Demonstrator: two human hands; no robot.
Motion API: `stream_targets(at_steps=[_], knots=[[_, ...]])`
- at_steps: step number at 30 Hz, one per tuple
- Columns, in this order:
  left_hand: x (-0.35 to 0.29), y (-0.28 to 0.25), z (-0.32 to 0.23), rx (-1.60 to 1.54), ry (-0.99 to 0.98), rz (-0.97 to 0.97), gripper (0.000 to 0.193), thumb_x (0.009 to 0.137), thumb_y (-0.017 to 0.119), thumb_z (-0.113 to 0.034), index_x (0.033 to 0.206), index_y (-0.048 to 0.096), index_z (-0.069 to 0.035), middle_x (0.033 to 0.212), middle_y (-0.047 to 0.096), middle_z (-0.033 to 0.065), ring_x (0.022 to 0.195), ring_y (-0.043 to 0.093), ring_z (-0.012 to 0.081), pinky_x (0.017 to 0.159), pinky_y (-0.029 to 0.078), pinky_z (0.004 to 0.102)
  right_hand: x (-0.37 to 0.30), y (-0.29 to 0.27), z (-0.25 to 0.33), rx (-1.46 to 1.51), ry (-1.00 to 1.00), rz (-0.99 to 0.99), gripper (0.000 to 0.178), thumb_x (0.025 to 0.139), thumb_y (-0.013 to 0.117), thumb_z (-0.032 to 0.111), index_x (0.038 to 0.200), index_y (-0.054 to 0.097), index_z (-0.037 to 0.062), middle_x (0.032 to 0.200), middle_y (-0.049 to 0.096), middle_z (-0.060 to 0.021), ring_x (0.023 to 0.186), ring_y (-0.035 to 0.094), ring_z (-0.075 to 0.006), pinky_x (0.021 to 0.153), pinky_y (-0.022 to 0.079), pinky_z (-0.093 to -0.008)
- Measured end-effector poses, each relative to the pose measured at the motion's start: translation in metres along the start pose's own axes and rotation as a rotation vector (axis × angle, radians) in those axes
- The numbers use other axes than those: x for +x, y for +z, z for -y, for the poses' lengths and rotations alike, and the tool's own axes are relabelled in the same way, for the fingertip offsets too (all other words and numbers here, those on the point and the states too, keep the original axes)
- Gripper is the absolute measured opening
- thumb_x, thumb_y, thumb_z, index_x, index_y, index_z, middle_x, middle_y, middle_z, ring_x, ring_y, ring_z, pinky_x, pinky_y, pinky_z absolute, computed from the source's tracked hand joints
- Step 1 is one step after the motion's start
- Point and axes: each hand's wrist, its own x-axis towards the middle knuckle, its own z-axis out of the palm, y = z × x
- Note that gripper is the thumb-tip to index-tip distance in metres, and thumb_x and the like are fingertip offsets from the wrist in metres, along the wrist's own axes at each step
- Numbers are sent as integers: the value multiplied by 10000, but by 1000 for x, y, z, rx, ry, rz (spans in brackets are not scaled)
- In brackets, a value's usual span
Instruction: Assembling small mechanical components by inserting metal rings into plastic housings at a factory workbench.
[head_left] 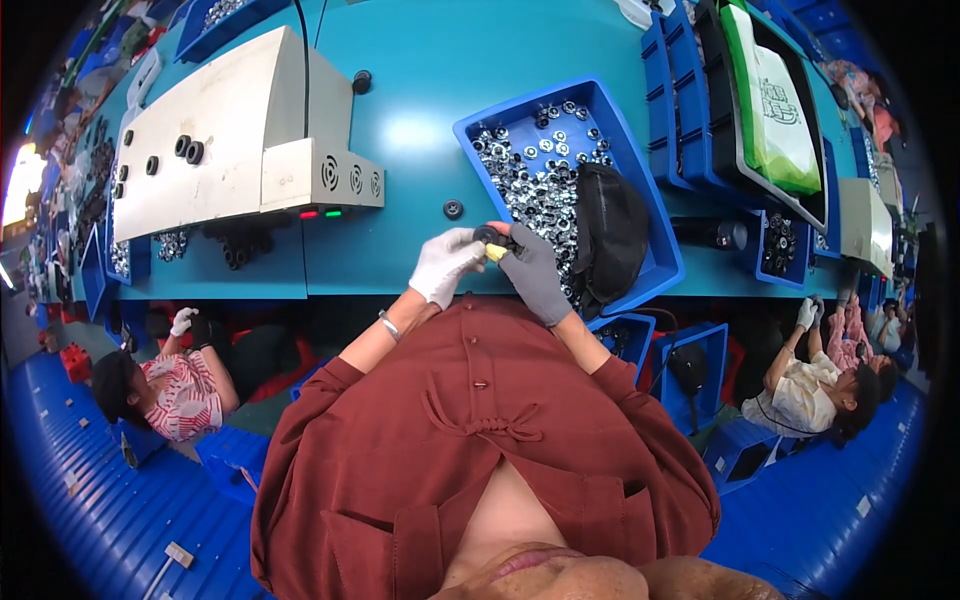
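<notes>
My left hand [447,266], in a white glove, and my right hand [536,272], in a grey glove, meet at the table's near edge. Between their fingertips they pinch a small black round part [488,235]. A bit of yellow [495,252] shows at my right fingertips; whether it is a separate piece or part of the glove, I cannot tell. Just beyond the hands a black ring-shaped part [453,209] lies on the table. To their right a tilted blue bin [468,134] holds many shiny metal and black parts, with a black pouch [612,232] lying on them.
A cream machine housing [215,130] stands at left, with black rings on top. Stacked blue bins [662,110] rise at right, topped by a green and white package [775,110]. A dark cylinder [708,233] lies below the stack. Co-workers [182,395] sit on both sides.
</notes>
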Motion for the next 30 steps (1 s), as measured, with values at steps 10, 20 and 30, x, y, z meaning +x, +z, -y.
stream_targets(at_steps=[10, 20, 30], knots=[[-3, 9, -4, 365, 248, -133, 154, 891, 671, -77, 981, 646, 45, 828, 675, 72, 680, 624, 106, 607, 516, 243, 5, -1, -1, 30, 91, -21, 269, 849, 570, 33, 1086, 686, -20, 782, 611, 17, 672, 498, -32, 598, 394, -208], [-3, -1, -11, 369, 156, -78, 148, 918, 659, -93, 977, 630, 40, 833, 665, 97, 682, 630, 139, 626, 513, 254, 6, -4, 7, 156, 89, 52, 239, 861, 516, 33, 1020, 674, -48, 918, 670, -51, 763, 549, -66, 692, 451, -236], [-6, 4, -9, -53, -85, 5, 239, 931, 622, -111, 1113, 576, 36, 969, 603, 75, 813, 583, 140, 747, 485, 280, 5, 5, -5, 457, 220, 32, 264, 932, 501, 83, 1094, 664, -47, 951, 667, -43, 880, 618, -89, 803, 492, -238]])
